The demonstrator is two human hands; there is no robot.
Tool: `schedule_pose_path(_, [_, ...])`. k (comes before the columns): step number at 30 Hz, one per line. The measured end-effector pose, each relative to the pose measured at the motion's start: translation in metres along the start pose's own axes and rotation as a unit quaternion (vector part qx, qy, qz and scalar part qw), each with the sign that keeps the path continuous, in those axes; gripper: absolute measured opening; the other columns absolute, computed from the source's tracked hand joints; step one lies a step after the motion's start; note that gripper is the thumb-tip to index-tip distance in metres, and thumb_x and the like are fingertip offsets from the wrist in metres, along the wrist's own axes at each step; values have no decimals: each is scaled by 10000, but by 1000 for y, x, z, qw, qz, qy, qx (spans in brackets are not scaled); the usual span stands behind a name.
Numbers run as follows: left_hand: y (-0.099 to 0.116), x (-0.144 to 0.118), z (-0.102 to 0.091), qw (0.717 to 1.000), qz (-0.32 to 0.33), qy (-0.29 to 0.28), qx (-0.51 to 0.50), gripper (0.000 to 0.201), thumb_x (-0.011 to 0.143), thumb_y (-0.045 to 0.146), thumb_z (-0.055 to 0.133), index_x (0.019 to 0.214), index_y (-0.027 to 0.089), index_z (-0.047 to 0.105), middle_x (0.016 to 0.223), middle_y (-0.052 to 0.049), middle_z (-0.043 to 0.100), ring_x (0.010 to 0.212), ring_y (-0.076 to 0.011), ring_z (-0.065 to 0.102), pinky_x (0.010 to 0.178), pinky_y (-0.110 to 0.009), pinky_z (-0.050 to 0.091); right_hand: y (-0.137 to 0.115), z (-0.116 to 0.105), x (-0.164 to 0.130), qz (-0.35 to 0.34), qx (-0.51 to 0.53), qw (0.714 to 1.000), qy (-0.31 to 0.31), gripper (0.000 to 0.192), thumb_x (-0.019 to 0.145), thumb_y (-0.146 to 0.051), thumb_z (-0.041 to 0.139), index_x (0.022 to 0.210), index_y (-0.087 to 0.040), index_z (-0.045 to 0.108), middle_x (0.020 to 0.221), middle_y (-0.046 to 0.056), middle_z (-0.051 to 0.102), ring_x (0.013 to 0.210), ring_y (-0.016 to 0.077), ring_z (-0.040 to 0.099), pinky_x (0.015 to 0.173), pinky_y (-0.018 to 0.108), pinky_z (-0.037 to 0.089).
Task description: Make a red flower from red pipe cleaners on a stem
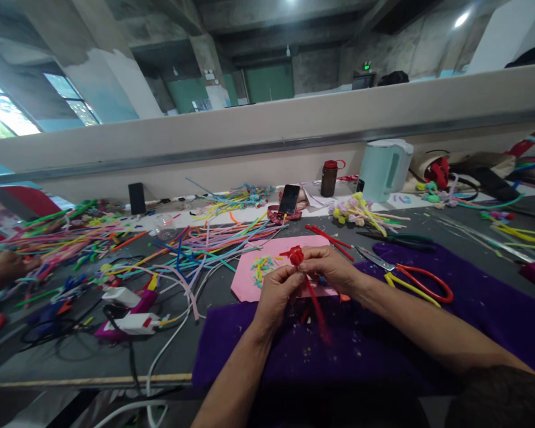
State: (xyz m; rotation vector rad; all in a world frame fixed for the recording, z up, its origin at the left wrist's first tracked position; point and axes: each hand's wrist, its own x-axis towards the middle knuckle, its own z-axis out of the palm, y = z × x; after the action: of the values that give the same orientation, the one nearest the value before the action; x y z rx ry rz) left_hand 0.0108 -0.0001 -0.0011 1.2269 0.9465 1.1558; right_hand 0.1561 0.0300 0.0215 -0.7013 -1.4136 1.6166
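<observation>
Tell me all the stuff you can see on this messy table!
red pipe cleaner flower: one, red, held in both hands
pink sheet: one, pink, behind the hands
purple cloth: one, purple, under the arms
scissors: one, red handles, right of the hands
phone: one, black, propped up behind the sheet
kettle: one, pale green, back right
bottle: one, brown with red lid, beside the kettle
loose pipe cleaners: many, mixed colours, left and middle
another person's hand: one, far left edge
left hand: pinching the stem
right hand: pinching the flower head
</observation>
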Motion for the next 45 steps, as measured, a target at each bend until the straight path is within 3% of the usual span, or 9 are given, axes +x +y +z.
schedule_pose_path(4, [2, 0, -3, 998, 1, 8, -59, 255, 639, 320, 675, 807, 148, 590, 563, 30, 535, 413, -55, 439, 386, -171, 296, -6, -2, 0, 3, -26, 1000, -3, 168, 656, -222, 631, 562, -137, 520, 485, -52, 447, 423, 53, 361, 420, 196, 261])
schedule_pose_path(8, [6, -1, -9, 987, 2, 9, -159, 453, 586, 306, 707, 1002, 180, 579, 707, 13, 556, 447, -34, 440, 389, -157, 298, -8, -3, -1, 72, -30, 994, -77, 223, 668, -244, 634, 539, -137, 487, 412, -69, 415, 346, 34, 310, 365, 184, 214])
schedule_pose_path(12, [9, -3, -13, 986, -8, -37, -161, 428, 546, 266, 731, 945, 158, 618, 630, 10, 550, 442, -46, 436, 388, -162, 280, -8, -2, -4, 125, -49, 981, -142, 177, 681, -255, 633, 608, -110, 560, 410, -62, 442, 326, 33, 338, 339, 173, 198])
schedule_pose_path(16, [13, -4, -12, 990, -12, -30, -134, 290, 551, 224, 725, 816, 163, 624, 568, 22, 547, 431, -60, 459, 378, -159, 265, -9, -2, -5, 153, -52, 974, -156, 155, 677, -247, 628, 681, -94, 609, 414, -63, 448, 328, 33, 357, 332, 162, 200])
schedule_pose_path(22, [18, -5, -10, 993, -9, -13, -118, 226, 580, 222, 711, 760, 154, 593, 606, 10, 584, 437, -57, 452, 375, -158, 266, -10, -2, -4, 152, -64, 976, -145, 106, 658, -221, 607, 690, -121, 598, 428, -63, 472, 341, 42, 381, 345, 167, 228])
schedule_pose_path(25, [20, -5, -8, 992, -3, 3, -123, 288, 588, 228, 702, 848, 160, 597, 635, 19, 577, 428, -42, 434, 382, -160, 293, -9, -2, -3, 147, -56, 979, -133, 134, 649, -256, 624, 672, -133, 576, 444, -62, 474, 346, 43, 375, 348, 175, 220])
schedule_pose_path(30, [18, -2, -7, 983, 0, 50, -174, 393, 588, 252, 703, 945, 177, 557, 815, 8, 567, 484, -28, 483, 378, -137, 317, -4, -2, 1, 95, -39, 994, -39, 240, 633, -320, 683, 726, -140, 554, 515, -55, 495, 406, 44, 392, 400, 181, 263])
schedule_pose_path(38, [8, 1, -8, 987, -63, -36, -147, 291, 647, 282, 678, 872, 123, 582, 563, 28, 534, 392, -30, 438, 312, -119, 276, -3, 3, 0, 50, -26, 998, 26, 285, 609, -304, 711, 786, -153, 546, 634, -36, 536, 498, 66, 461, 462, 193, 325])
schedule_pose_path(45, [5, 1, -9, 984, -115, -27, -132, 237, 627, 293, 702, 719, 121, 566, 513, 34, 532, 353, -13, 416, 323, -106, 278, 0, 1, 0, 76, 1, 997, -5, 291, 596, -318, 721, 719, -154, 515, 548, -51, 536, 426, 47, 403, 421, 182, 254])
